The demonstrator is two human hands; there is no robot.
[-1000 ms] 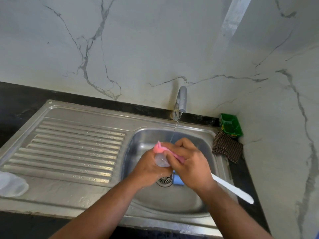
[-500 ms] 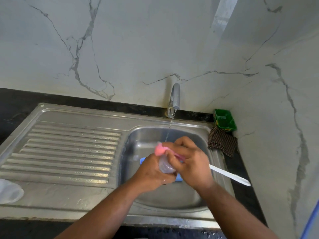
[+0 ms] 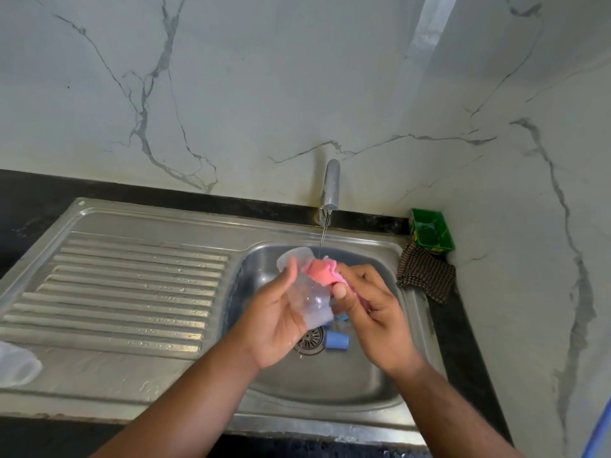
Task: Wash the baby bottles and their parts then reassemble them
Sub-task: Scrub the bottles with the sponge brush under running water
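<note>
Head view: the clear bottle (image 3: 305,292) shows more now. The left hand (image 3: 277,322) curls round it, and the right hand (image 3: 373,312) pinches the pink sponge (image 3: 319,271) against it. I think it is scrubbing time, not rinsing yet.

A thin stream of water (image 3: 323,238) runs from a chrome tap (image 3: 331,185) into a steel sink (image 3: 380,246) set in a black table (image 3: 33,193) below white marble walls (image 3: 264,94). In the right corner, a green box (image 3: 431,234) stands just behind a crumpled checked cloth (image 3: 426,274). A ribbed drainboard (image 3: 132,285) lies wet to the left.
</note>
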